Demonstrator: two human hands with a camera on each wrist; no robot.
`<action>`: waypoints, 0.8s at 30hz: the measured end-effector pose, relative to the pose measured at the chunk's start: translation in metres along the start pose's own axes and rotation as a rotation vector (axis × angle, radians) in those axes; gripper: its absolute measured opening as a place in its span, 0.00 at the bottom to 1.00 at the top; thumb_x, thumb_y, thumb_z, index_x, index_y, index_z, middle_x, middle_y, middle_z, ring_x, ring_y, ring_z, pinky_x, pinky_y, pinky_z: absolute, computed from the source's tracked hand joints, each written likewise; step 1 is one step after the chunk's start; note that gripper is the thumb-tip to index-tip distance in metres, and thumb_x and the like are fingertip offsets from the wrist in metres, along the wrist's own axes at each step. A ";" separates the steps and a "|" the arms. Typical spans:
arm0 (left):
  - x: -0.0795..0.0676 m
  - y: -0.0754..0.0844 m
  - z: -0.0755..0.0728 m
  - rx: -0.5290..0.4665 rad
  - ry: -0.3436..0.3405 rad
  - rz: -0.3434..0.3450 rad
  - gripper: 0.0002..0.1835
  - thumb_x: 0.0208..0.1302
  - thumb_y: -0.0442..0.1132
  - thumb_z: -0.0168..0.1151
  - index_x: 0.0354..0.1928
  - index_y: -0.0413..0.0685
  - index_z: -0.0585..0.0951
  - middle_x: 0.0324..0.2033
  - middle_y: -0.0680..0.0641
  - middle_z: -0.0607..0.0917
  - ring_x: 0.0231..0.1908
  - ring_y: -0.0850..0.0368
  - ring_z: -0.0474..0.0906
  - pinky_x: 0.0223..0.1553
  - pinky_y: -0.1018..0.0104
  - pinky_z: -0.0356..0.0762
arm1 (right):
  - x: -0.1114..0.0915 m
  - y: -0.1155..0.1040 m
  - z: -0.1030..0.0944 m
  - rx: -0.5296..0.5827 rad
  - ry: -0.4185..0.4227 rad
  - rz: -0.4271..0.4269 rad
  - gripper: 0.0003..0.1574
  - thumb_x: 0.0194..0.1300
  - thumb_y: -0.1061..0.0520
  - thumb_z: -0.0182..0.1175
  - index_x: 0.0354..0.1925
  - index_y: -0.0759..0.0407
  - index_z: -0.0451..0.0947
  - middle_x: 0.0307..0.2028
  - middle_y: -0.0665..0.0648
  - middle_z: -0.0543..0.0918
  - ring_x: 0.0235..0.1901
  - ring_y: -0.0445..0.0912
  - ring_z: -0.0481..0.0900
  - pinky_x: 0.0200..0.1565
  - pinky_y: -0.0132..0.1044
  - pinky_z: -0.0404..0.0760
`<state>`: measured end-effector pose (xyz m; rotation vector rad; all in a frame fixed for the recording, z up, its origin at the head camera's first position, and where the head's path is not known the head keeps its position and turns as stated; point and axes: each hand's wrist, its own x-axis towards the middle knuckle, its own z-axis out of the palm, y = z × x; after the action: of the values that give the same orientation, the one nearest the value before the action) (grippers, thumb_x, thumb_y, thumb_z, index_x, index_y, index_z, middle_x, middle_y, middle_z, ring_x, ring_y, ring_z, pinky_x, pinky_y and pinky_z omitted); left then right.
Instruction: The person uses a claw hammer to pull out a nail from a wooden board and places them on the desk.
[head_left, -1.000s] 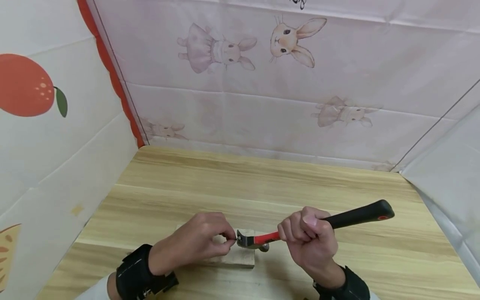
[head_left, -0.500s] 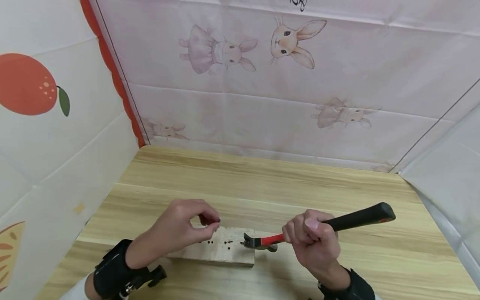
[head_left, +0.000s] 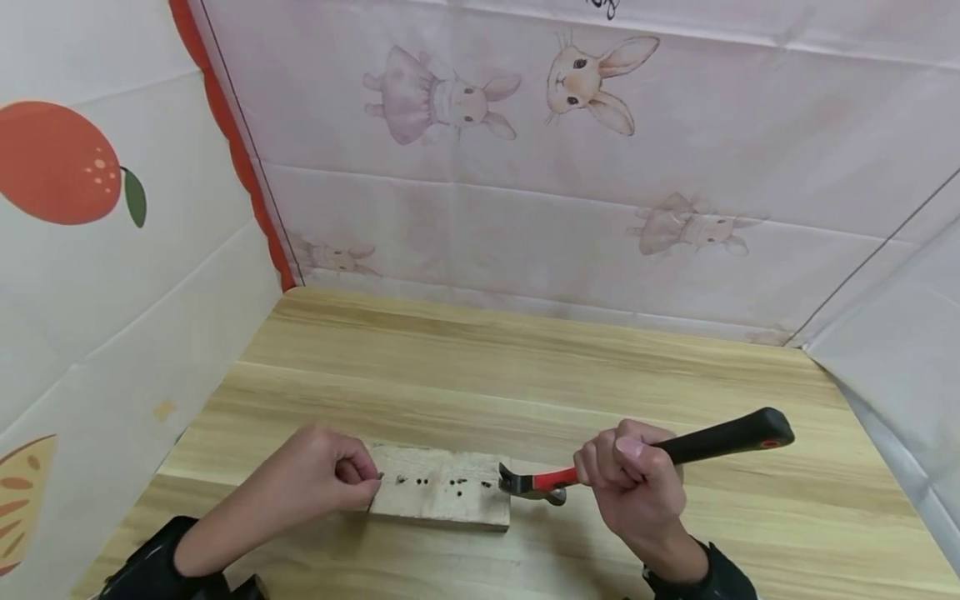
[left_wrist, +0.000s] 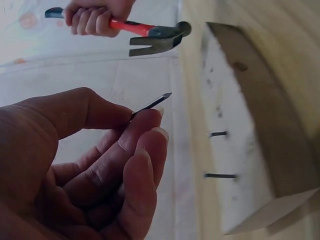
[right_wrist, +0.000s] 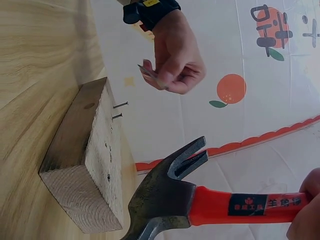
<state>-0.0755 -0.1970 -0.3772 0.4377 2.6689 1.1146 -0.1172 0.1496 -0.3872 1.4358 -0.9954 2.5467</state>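
Observation:
My left hand (head_left: 322, 471) is at the left end of a pale wooden block (head_left: 427, 510), pinching a loose nail (left_wrist: 153, 104) between thumb and fingertips. In the left wrist view the nail's pointed end sticks out past the fingers, apart from the block. Two other nails (left_wrist: 220, 175) stand partly out of the block's face, which also has several dark holes. My right hand (head_left: 633, 471) grips the handle of a claw hammer (head_left: 553, 479) with a red and black shaft. Its metal head (right_wrist: 162, 192) hovers by the block's right end, claw toward the left hand.
The block lies on a wood-grain table (head_left: 525, 383). Behind it rises a pink sheet with rabbit prints (head_left: 465, 208); a white sheet with fruit prints (head_left: 135, 333) stands on the left, and another pale sheet (head_left: 900, 375) on the right.
My left hand has moved left from beside the hammer's claw to the block's left end, uncovering the block's holes and nails. The hammer, still in my right hand, has shifted slightly right.

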 end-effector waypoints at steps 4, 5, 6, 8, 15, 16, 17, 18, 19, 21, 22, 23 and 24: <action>-0.005 -0.011 0.010 0.025 -0.037 -0.006 0.04 0.56 0.38 0.73 0.26 0.55 0.88 0.18 0.63 0.83 0.20 0.74 0.72 0.26 0.74 0.74 | -0.001 0.000 -0.001 -0.018 0.008 0.005 0.18 0.55 0.75 0.21 0.18 0.57 0.48 0.16 0.50 0.51 0.13 0.41 0.49 0.14 0.33 0.50; -0.006 -0.013 0.013 0.031 -0.047 -0.002 0.04 0.55 0.37 0.72 0.25 0.55 0.87 0.17 0.63 0.82 0.20 0.74 0.72 0.26 0.74 0.74 | -0.002 0.000 -0.001 -0.022 0.011 0.006 0.18 0.54 0.75 0.21 0.18 0.57 0.48 0.16 0.50 0.51 0.13 0.41 0.49 0.14 0.33 0.50; -0.007 -0.015 0.016 0.032 -0.062 0.003 0.05 0.54 0.36 0.72 0.25 0.55 0.87 0.17 0.63 0.81 0.19 0.74 0.71 0.26 0.74 0.74 | -0.002 0.000 -0.001 -0.026 0.013 0.007 0.18 0.54 0.75 0.21 0.18 0.57 0.48 0.15 0.50 0.51 0.13 0.41 0.49 0.14 0.34 0.50; -0.009 -0.019 0.023 0.030 -0.092 0.004 0.06 0.52 0.34 0.71 0.23 0.56 0.87 0.16 0.64 0.80 0.18 0.73 0.70 0.26 0.74 0.74 | -0.003 0.001 -0.001 -0.031 0.018 0.010 0.18 0.54 0.75 0.21 0.18 0.57 0.48 0.15 0.50 0.51 0.13 0.41 0.49 0.14 0.34 0.50; -0.017 -0.028 0.047 0.048 -0.130 -0.064 0.08 0.47 0.35 0.71 0.18 0.58 0.85 0.13 0.63 0.78 0.17 0.71 0.69 0.23 0.73 0.71 | -0.005 0.002 -0.002 -0.035 0.026 0.013 0.18 0.54 0.75 0.21 0.18 0.57 0.47 0.15 0.50 0.51 0.13 0.41 0.49 0.14 0.33 0.50; -0.018 -0.029 0.049 0.067 -0.118 -0.075 0.08 0.47 0.35 0.71 0.18 0.58 0.84 0.14 0.63 0.78 0.17 0.71 0.69 0.23 0.73 0.70 | -0.005 0.002 -0.002 -0.036 0.026 0.012 0.18 0.54 0.75 0.21 0.18 0.57 0.47 0.15 0.50 0.51 0.13 0.41 0.49 0.14 0.33 0.50; -0.019 -0.030 0.052 0.092 -0.101 -0.083 0.08 0.46 0.36 0.71 0.17 0.58 0.84 0.14 0.63 0.78 0.17 0.70 0.68 0.23 0.73 0.69 | -0.005 0.002 -0.002 -0.035 0.025 0.010 0.18 0.54 0.75 0.21 0.18 0.57 0.47 0.15 0.50 0.51 0.13 0.41 0.49 0.14 0.33 0.49; -0.020 -0.030 0.054 0.117 -0.083 -0.094 0.08 0.46 0.36 0.71 0.17 0.58 0.83 0.14 0.63 0.77 0.17 0.70 0.68 0.22 0.73 0.68 | -0.005 0.002 -0.002 -0.035 0.026 0.009 0.18 0.54 0.75 0.21 0.18 0.57 0.47 0.15 0.50 0.51 0.13 0.41 0.49 0.14 0.33 0.49; -0.021 -0.030 0.056 0.144 -0.066 -0.106 0.09 0.46 0.36 0.71 0.16 0.58 0.82 0.14 0.62 0.77 0.17 0.70 0.67 0.22 0.73 0.67 | -0.005 0.002 -0.002 -0.034 0.027 0.007 0.18 0.53 0.75 0.21 0.18 0.57 0.47 0.15 0.50 0.51 0.13 0.41 0.49 0.14 0.33 0.49; -0.022 -0.030 0.060 0.200 -0.029 -0.122 0.10 0.44 0.37 0.70 0.14 0.59 0.80 0.13 0.63 0.74 0.17 0.69 0.65 0.21 0.73 0.65 | -0.005 0.002 -0.002 -0.030 0.029 0.005 0.18 0.53 0.75 0.21 0.18 0.57 0.47 0.15 0.50 0.51 0.13 0.41 0.49 0.14 0.33 0.49; -0.023 -0.029 0.062 0.220 -0.014 -0.132 0.11 0.44 0.37 0.69 0.13 0.59 0.80 0.12 0.63 0.73 0.16 0.69 0.64 0.20 0.73 0.64 | -0.005 0.002 -0.002 -0.028 0.030 0.005 0.18 0.53 0.75 0.21 0.18 0.57 0.47 0.15 0.50 0.51 0.13 0.41 0.49 0.14 0.33 0.49; -0.023 -0.029 0.064 0.241 0.000 -0.136 0.12 0.44 0.37 0.69 0.12 0.60 0.79 0.12 0.63 0.72 0.16 0.69 0.64 0.20 0.73 0.63 | -0.005 0.002 -0.003 -0.026 0.030 0.004 0.18 0.53 0.75 0.21 0.18 0.57 0.47 0.15 0.50 0.51 0.13 0.41 0.49 0.14 0.33 0.49; -0.023 -0.028 0.065 0.257 0.014 -0.139 0.13 0.43 0.37 0.69 0.11 0.60 0.78 0.11 0.63 0.71 0.15 0.69 0.63 0.20 0.73 0.62 | -0.006 0.003 -0.003 -0.026 0.030 0.003 0.18 0.53 0.75 0.21 0.18 0.57 0.47 0.15 0.50 0.51 0.13 0.41 0.49 0.14 0.33 0.49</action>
<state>-0.0390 -0.1814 -0.4408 0.2807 2.8162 0.7424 -0.1170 0.1504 -0.3938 1.3870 -1.0237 2.5396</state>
